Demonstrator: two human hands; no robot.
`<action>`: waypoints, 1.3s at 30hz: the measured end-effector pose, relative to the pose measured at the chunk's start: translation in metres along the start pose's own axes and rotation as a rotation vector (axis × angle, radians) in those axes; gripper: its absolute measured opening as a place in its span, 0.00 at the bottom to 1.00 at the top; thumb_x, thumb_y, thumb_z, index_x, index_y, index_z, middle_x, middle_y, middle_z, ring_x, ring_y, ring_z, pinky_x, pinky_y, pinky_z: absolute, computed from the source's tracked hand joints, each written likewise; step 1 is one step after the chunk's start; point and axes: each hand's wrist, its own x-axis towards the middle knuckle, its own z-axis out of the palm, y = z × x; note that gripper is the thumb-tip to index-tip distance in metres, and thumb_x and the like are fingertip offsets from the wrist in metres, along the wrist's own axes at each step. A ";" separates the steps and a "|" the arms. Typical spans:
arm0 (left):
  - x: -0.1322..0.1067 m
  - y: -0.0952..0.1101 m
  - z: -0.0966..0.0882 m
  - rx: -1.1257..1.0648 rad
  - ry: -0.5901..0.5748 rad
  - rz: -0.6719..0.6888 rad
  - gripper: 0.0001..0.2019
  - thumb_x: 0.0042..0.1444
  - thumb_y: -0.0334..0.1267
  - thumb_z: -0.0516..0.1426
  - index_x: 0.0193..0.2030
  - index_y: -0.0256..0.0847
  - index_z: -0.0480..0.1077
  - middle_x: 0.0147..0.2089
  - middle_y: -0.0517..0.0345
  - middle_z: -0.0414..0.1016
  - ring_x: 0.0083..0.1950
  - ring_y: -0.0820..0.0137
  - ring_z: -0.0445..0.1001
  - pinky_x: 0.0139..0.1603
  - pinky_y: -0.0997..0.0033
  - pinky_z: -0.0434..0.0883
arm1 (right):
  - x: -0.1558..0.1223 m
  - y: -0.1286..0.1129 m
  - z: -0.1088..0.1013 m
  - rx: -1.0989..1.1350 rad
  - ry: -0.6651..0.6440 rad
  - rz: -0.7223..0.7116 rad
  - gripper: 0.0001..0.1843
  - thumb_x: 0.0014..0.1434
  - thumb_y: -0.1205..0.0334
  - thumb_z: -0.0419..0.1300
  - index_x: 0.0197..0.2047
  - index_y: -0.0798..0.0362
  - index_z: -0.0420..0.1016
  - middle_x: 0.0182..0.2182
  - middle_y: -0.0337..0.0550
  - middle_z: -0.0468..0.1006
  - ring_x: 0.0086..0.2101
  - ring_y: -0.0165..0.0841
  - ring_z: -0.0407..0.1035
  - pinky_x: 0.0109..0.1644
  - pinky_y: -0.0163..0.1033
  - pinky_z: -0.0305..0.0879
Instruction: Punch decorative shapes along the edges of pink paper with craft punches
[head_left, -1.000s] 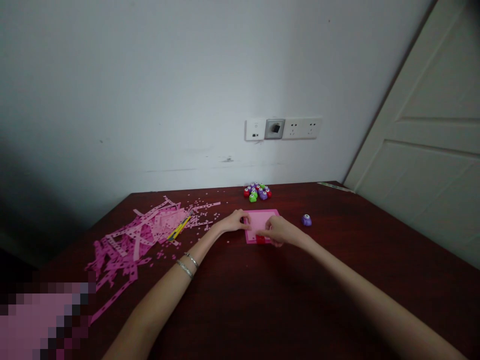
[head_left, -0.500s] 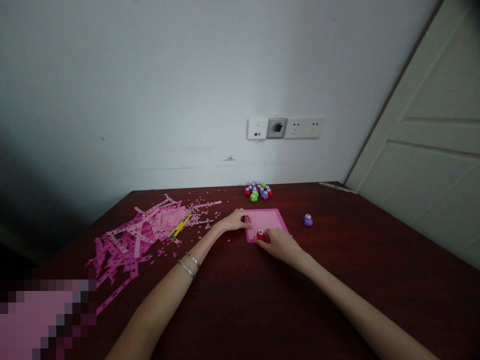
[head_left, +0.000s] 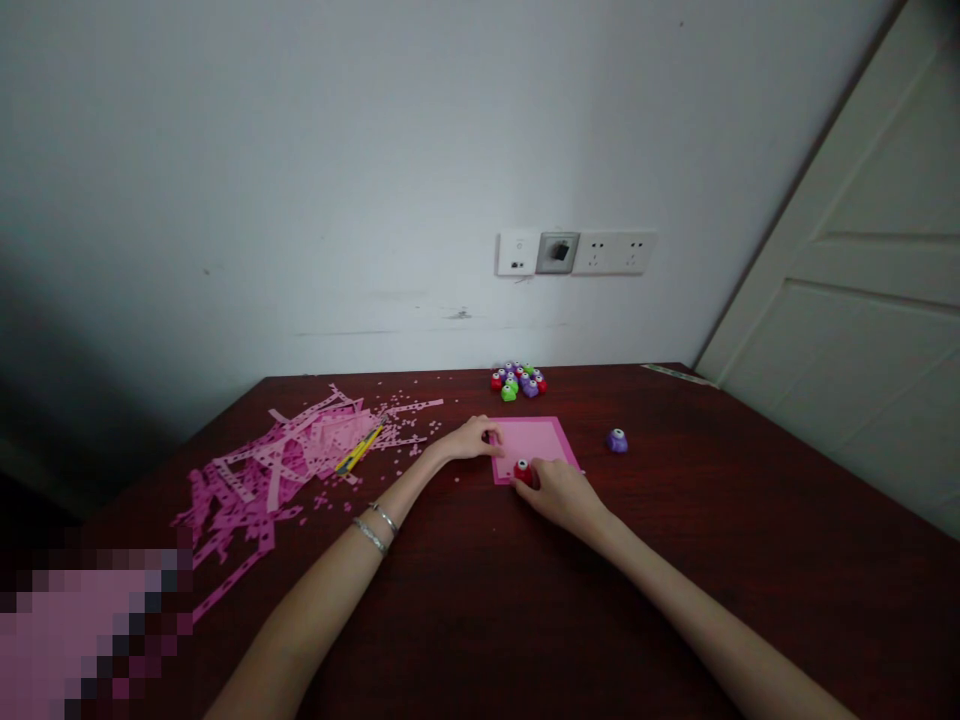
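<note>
Two layered pink paper sheets, a light pink sheet [head_left: 532,440] inside a darker pink border, lie on the dark red table. My left hand [head_left: 471,438] rests at their left edge, its thumb and fingers curved but apart, fingertips on the paper. Near the lower edge of the sheets, my right hand [head_left: 559,488] grips a small red craft paper punch [head_left: 523,471]. The fingers partly cover the punch, and what lies beneath it is hidden. A purple craft punch [head_left: 617,441] stands alone to the right of the sheets.
A cluster of red, green and purple punches [head_left: 519,381] stands by the wall. On the left lie a heap of punched pink paper strips [head_left: 277,465], scattered cut-outs and a yellow cutter knife [head_left: 361,449]. Wall sockets [head_left: 615,253] are above; a white door [head_left: 847,260] is at right.
The view has shifted very slightly. Both hands, the sheets and the red punch keep practically the same places relative to one another.
</note>
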 end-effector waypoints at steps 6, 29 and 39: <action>0.001 0.002 0.000 0.022 0.007 -0.011 0.10 0.47 0.41 0.62 0.33 0.38 0.72 0.35 0.58 0.70 0.42 0.68 0.63 0.46 0.71 0.59 | -0.002 0.000 -0.001 -0.007 -0.010 -0.001 0.19 0.58 0.49 0.50 0.34 0.56 0.73 0.30 0.52 0.77 0.32 0.39 0.72 0.31 0.36 0.57; -0.002 0.008 -0.003 0.002 -0.001 -0.044 0.13 0.47 0.45 0.61 0.35 0.38 0.73 0.36 0.57 0.68 0.41 0.68 0.64 0.43 0.72 0.61 | -0.004 -0.002 -0.005 -0.008 -0.023 -0.016 0.19 0.58 0.48 0.50 0.34 0.56 0.72 0.31 0.52 0.77 0.33 0.40 0.72 0.31 0.37 0.58; -0.001 0.006 -0.003 0.005 0.002 -0.029 0.11 0.46 0.42 0.62 0.35 0.38 0.73 0.35 0.57 0.69 0.40 0.69 0.64 0.43 0.72 0.61 | -0.001 0.002 -0.002 0.022 -0.027 -0.026 0.20 0.58 0.46 0.51 0.34 0.55 0.71 0.31 0.50 0.77 0.32 0.39 0.72 0.30 0.36 0.57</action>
